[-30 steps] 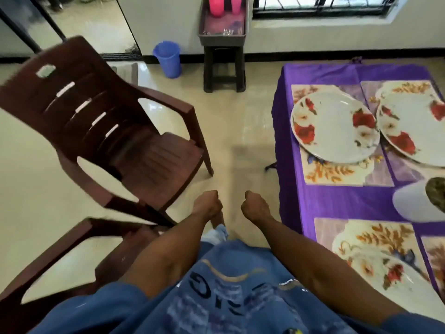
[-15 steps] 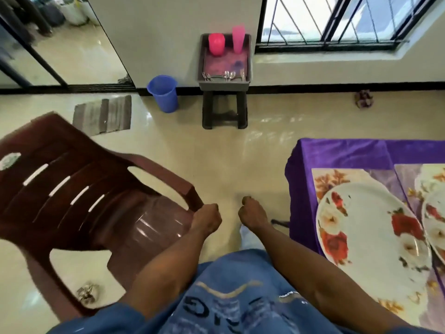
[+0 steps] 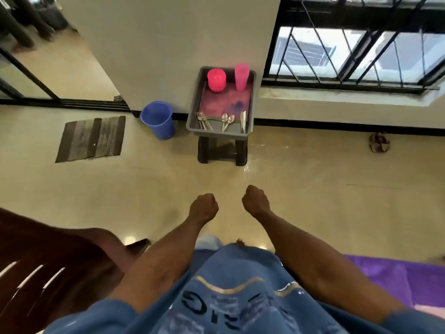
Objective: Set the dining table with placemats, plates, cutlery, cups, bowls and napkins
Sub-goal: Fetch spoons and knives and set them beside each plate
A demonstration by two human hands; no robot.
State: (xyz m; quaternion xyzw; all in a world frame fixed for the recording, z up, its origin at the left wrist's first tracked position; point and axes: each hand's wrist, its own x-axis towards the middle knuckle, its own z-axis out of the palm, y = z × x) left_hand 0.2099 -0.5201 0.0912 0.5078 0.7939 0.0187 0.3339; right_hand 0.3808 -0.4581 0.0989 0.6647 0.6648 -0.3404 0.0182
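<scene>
left hand (image 3: 204,206) and right hand (image 3: 255,201) held out in front of the person, fingers curled tight into fists, nothing in either. ahead against the wall, a grey tray (image 3: 192,118) sits on a dark stool (image 3: 221,150): forks (image 3: 204,120), spoons (image 3: 226,121) and knives (image 3: 243,121) along its near edge, pink bowls (image 3: 216,80) and pink cups (image 3: 241,76) at the far end. blue bucket (image 3: 159,119) just left of the stool. purple tablecloth (image 3: 395,278) at lower right.

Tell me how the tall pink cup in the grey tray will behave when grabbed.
The tall pink cup looks like thin plastic, so probably light. It is tall and narrow, so a sideways nudge may tip it. Its smooth wall could be slightly slippery; a grip around the middle seems safest.
</scene>
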